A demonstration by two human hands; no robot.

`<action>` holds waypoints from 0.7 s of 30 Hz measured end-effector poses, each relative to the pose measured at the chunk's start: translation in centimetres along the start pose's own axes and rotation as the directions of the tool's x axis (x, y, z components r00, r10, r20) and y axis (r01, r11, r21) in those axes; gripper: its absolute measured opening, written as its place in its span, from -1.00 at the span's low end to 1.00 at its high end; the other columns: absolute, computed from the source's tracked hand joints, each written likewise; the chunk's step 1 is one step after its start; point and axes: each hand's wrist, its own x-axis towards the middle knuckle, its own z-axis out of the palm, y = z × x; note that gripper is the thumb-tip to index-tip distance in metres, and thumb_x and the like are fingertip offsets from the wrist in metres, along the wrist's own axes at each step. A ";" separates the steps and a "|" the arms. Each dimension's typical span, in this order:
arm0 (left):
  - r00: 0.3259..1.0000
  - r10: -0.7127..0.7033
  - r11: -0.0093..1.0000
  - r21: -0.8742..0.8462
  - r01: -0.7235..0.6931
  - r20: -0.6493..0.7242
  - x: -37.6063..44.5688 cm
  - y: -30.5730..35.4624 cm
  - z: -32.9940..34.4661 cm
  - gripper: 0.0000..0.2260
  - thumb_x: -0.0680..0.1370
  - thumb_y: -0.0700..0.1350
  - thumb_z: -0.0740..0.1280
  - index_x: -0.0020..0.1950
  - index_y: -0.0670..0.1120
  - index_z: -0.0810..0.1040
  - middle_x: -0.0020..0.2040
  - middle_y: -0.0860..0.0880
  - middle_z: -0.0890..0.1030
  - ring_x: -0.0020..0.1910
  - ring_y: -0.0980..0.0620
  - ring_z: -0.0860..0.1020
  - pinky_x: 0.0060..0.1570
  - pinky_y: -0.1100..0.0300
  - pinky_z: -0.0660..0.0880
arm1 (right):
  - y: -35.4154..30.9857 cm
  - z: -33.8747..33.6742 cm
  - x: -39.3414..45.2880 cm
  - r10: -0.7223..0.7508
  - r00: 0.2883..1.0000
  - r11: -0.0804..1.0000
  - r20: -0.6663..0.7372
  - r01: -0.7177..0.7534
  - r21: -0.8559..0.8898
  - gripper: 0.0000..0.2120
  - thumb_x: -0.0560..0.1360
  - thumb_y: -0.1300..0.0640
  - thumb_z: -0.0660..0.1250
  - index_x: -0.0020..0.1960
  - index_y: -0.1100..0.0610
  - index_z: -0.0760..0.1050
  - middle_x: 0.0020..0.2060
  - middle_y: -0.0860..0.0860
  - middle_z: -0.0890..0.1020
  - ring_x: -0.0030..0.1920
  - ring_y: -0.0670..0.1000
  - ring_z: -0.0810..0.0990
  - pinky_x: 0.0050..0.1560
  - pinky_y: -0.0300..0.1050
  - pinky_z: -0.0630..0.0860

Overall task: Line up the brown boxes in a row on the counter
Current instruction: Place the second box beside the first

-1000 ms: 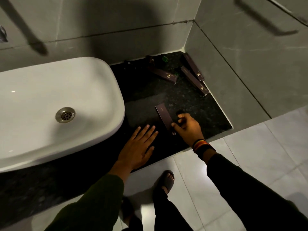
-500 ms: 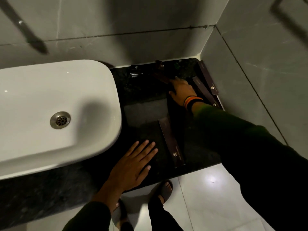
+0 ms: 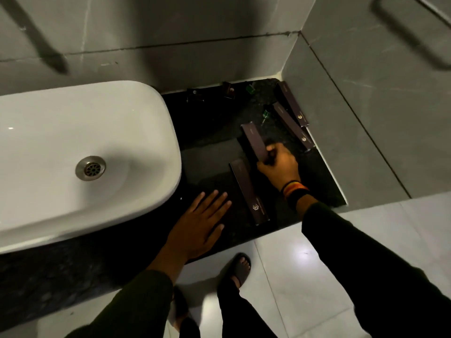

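Note:
On the black speckled counter a long brown box lies near the front edge, its logo end toward me. My right hand grips the near end of a second long brown box, holding it just right of the first and slightly farther back. Two more long brown boxes lie along the right wall. A small brown box stands at the back. My left hand rests flat on the counter, fingers spread, just left of the first box.
A white basin with a metal drain fills the left of the counter. A small dark item and two green-capped things sit near the back. Grey tiled walls close off the back and right. My sandalled foot stands on the pale floor.
My right hand reached to the back of the counter, took hold of a long brown box there and has brought it forward beside the first one. My left hand stayed flat.

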 end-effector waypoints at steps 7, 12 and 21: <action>0.998 -0.025 0.998 0.060 0.022 0.052 0.2 0.2 -0.4 -0.45 0.77 0.09 0.06 0.77 0.00 0.14 0.78 -0.03 0.14 0.77 -0.08 0.04 0.71 -0.17 0.05 | 2.8 0.9 -7.7 0.067 0.997 0.997 -0.037 -0.066 0.024 -0.61 0.35 0.03 0.53 0.11 0.04 0.48 0.01 0.03 0.63 0.00 0.07 0.62 0.08 -0.04 0.59; 0.998 -0.037 0.999 0.041 0.035 0.052 0.1 0.2 -0.5 -0.45 0.77 0.10 0.03 0.77 0.01 0.12 0.78 -0.03 0.13 0.77 -0.06 0.01 0.71 -0.17 0.02 | 3.4 1.3 -8.6 0.094 0.995 0.996 -0.028 -0.094 0.005 -0.58 0.35 0.05 0.55 0.14 0.06 0.49 0.05 0.05 0.61 0.05 0.07 0.61 0.10 -0.08 0.55; 0.999 -0.032 0.999 0.034 0.031 0.030 0.3 -0.1 -0.1 -0.46 0.78 0.12 0.01 0.76 0.01 0.14 0.77 -0.03 0.15 0.76 -0.06 0.03 0.72 -0.15 0.00 | 3.8 -0.6 -6.2 0.102 0.988 0.995 -0.112 -0.102 -0.001 -0.54 0.41 -0.09 0.47 0.22 0.07 0.49 0.16 0.09 0.60 0.19 0.14 0.58 0.23 0.09 0.56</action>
